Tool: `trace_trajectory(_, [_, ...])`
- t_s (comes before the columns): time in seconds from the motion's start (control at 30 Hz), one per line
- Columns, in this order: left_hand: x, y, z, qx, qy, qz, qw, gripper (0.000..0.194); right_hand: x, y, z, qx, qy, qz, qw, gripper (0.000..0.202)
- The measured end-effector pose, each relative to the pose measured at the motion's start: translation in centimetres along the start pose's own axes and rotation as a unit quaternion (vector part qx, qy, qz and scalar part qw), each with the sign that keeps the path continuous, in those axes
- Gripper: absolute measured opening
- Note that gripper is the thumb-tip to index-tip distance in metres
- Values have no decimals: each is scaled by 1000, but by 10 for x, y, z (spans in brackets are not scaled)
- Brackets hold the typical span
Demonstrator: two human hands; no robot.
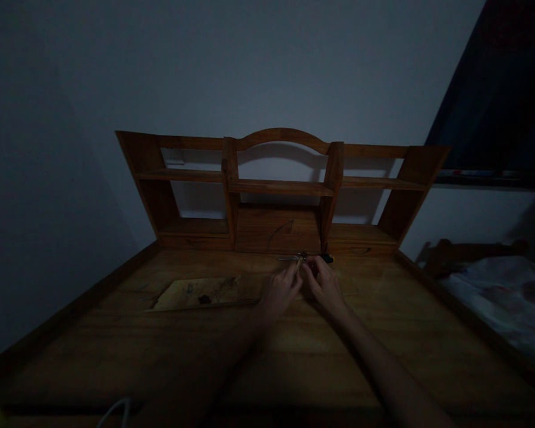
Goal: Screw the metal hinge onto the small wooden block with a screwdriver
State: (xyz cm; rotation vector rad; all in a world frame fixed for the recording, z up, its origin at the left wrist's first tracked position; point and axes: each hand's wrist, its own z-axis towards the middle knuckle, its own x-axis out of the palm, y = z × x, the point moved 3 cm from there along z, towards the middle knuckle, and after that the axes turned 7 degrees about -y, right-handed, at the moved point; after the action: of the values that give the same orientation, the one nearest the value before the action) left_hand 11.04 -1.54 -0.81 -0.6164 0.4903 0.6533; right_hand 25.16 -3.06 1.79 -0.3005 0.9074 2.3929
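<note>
Both of my hands meet near the back of a dim wooden desk (294, 351). My left hand (282, 289) has its fingers pressed together at a small item too dark and small to name. My right hand (324, 283) is closed beside it, its fingertips touching or nearly touching the left ones. Just beyond the fingers lie small metal pieces (303, 255) and a thin metal shaft (288, 258). A black and yellow handle (327, 258) shows behind my right hand.
A wooden shelf unit (280, 188) stands along the desk's back edge. A pale, stained patch (196, 293) marks the desktop at left. A white cable (125, 410) is at the near edge. Beyond the right edge lies whitish plastic or cloth (503, 291).
</note>
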Motion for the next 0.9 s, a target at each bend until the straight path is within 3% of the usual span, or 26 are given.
trace_trajectory(0.2, [-2,-3,0,15,14,11,1000,41,3,-8,0,-3,11,-8,1000,21])
trace_trajectory(0.63, [-1,-2,0,-32,0,12,999,19,2,0,0,-5,7,0,1000,16])
trace_trajectory(0.9, [-3,0,1,-6,10,-19,1000,23,-4,5,2,1,13,-3,1000,20])
